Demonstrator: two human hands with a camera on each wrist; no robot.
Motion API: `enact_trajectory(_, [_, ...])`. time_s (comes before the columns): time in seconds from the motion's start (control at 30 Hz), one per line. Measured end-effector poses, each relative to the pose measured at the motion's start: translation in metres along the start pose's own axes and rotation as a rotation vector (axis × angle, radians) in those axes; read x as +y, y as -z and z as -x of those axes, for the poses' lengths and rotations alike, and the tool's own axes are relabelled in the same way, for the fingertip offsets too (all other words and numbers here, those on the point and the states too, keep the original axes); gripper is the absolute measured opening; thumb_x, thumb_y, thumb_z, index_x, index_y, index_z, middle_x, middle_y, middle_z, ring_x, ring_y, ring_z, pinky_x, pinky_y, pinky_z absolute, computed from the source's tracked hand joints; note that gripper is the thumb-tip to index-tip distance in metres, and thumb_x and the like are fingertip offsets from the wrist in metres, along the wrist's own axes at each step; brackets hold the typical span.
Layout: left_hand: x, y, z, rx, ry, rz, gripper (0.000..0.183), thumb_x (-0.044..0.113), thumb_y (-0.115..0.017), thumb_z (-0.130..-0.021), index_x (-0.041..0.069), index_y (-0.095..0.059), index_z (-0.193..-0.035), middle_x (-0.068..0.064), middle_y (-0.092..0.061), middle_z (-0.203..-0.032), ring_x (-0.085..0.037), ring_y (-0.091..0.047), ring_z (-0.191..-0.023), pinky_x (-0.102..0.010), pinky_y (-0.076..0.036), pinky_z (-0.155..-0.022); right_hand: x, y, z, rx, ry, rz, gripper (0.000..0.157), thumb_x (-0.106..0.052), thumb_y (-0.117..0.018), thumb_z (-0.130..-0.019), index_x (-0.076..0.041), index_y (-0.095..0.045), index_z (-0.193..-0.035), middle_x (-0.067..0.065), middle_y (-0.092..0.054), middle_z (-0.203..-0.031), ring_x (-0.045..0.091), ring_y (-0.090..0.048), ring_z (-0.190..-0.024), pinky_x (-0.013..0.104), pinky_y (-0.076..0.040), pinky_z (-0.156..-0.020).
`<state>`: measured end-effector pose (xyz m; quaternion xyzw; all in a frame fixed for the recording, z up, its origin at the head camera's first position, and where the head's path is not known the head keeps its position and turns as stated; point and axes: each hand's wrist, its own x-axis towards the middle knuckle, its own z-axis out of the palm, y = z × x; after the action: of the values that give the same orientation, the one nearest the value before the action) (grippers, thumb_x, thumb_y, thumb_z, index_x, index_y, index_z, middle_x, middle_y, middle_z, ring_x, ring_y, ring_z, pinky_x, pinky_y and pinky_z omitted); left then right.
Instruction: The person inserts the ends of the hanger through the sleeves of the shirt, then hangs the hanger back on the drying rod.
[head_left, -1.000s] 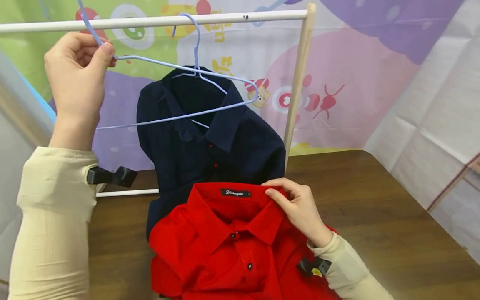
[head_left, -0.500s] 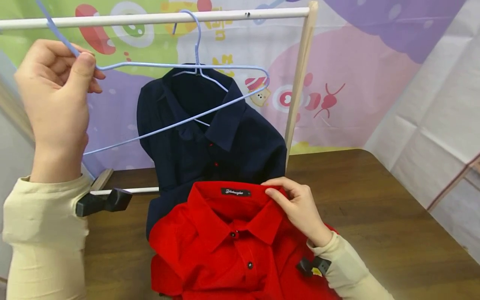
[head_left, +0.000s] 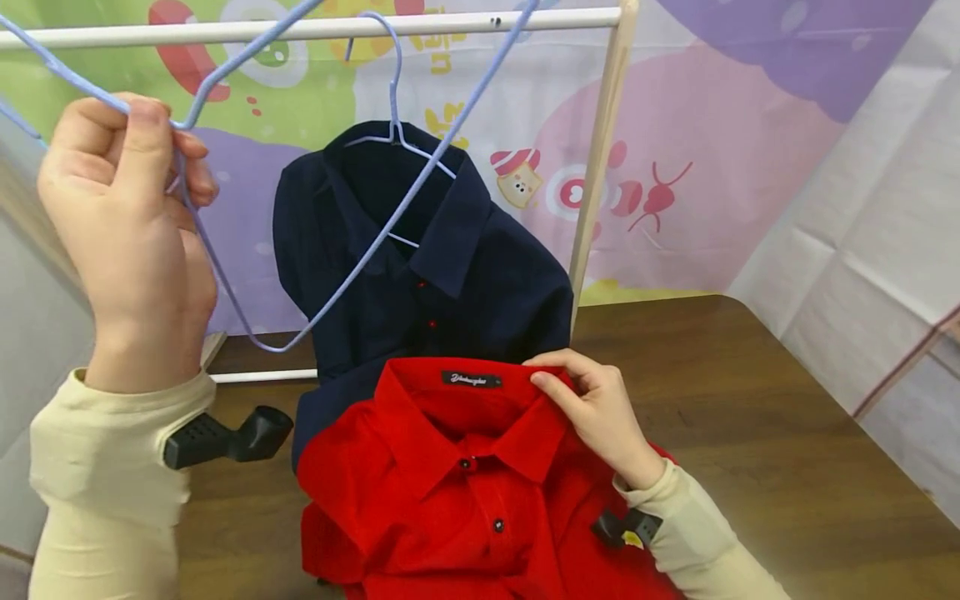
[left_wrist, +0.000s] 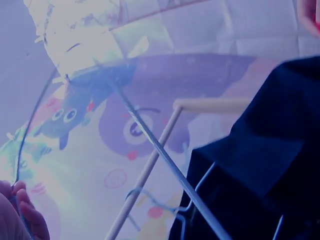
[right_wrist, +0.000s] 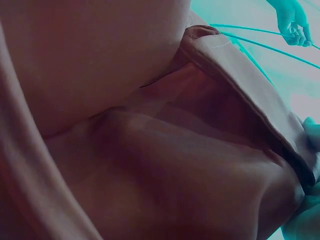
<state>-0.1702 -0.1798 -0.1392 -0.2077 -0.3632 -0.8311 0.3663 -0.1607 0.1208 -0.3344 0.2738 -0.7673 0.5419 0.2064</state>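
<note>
My left hand [head_left: 131,225], raised at the left, pinches a light blue wire hanger [head_left: 272,347] near the base of its hook between thumb and fingers. The hanger is tilted steeply, one rounded end pointing down and its wire crossing before the navy shirt [head_left: 517,258]. In the left wrist view the same hand [left_wrist: 25,215] shows at the lower left. My right hand [head_left: 603,408] pinches the collar of a red button-up shirt [head_left: 427,533] at its right side, thumb in front. The red shirt lies face up, its collar standing open with a black label inside.
A white rail [head_left: 225,33] on a wooden post [head_left: 600,167] spans the back. From it hangs the navy shirt on a second blue hanger [head_left: 394,79], its lower part behind the red collar. Brown table [head_left: 750,417] stretches to the right; a printed cloth [head_left: 690,150] covers the back.
The held hanger has turned from roughly level to steeply tilted, its rounded end swinging down. My left hand moved left and lower, then slightly back right. My right hand stays on the collar.
</note>
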Motion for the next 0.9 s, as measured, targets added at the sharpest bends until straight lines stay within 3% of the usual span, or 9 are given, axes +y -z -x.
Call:
enact_trajectory(0.13, [-0.004, -0.004, 0.009, 0.015, 0.077, 0.088, 0.019, 0.0, -0.062, -0.082, -0.012, -0.047, -0.082, -0.018, -0.046, -0.063, -0.022, -0.041, -0.049, -0.023, -0.033, -0.046, 0.0, 0.001, 0.0, -0.008, 0.002, -0.005, 0.015, -0.006, -0.064, -0.083, -0.008, -0.067, -0.097, 0.002, -0.067, -0.08, 0.007, -0.049, -0.057, 0.02, -0.041, -0.053])
enact_trajectory(0.3, [-0.013, -0.011, 0.026, -0.02, 0.182, 0.139, 0.016, 0.004, -0.057, -0.086, -0.009, -0.047, -0.084, -0.016, -0.048, -0.064, -0.018, -0.039, -0.047, -0.021, -0.032, -0.045, -0.001, 0.002, 0.001, -0.011, -0.01, -0.021, 0.015, -0.005, -0.064, -0.083, -0.009, -0.067, -0.097, 0.002, -0.067, -0.082, 0.008, -0.053, -0.06, 0.02, -0.044, -0.055])
enact_trajectory(0.47, [-0.027, -0.016, 0.043, -0.041, 0.225, 0.157, 0.014, 0.006, -0.051, -0.09, -0.006, -0.046, -0.084, -0.014, -0.048, -0.066, -0.017, -0.038, -0.05, -0.022, -0.028, -0.047, -0.004, 0.002, 0.001, -0.017, -0.007, -0.039, 0.015, -0.005, -0.064, -0.083, -0.009, -0.067, -0.098, 0.002, -0.068, -0.086, 0.009, -0.054, -0.063, 0.02, -0.045, -0.057])
enact_trajectory(0.63, [-0.035, -0.02, 0.052, -0.068, 0.238, 0.181, 0.014, 0.008, -0.048, -0.092, -0.004, -0.046, -0.085, -0.011, -0.049, -0.067, -0.016, -0.038, -0.051, -0.02, -0.029, -0.049, -0.005, 0.002, 0.002, -0.017, 0.0, -0.048, 0.016, -0.004, -0.063, -0.083, -0.008, -0.067, -0.098, 0.002, -0.068, -0.088, 0.008, -0.055, -0.065, 0.02, -0.045, -0.058])
enact_trajectory(0.73, [-0.039, -0.023, 0.056, -0.097, 0.245, 0.157, 0.013, 0.01, -0.048, -0.092, -0.002, -0.046, -0.085, -0.01, -0.049, -0.069, -0.015, -0.039, -0.053, -0.019, -0.03, -0.051, -0.006, 0.003, 0.002, -0.009, 0.002, -0.053, 0.016, -0.003, -0.063, -0.083, -0.008, -0.067, -0.097, 0.003, -0.068, -0.087, 0.009, -0.056, -0.066, 0.02, -0.046, -0.059])
enact_trajectory(0.9, [-0.051, -0.021, 0.069, -0.183, 0.241, 0.001, 0.01, 0.009, -0.046, -0.094, 0.005, -0.049, -0.085, -0.007, -0.05, -0.071, -0.013, -0.04, -0.058, -0.019, -0.031, -0.052, -0.01, 0.007, 0.002, 0.015, 0.015, -0.054, 0.016, -0.001, -0.063, -0.082, -0.007, -0.067, -0.097, 0.001, -0.067, -0.083, 0.009, -0.053, -0.062, 0.02, -0.044, -0.056])
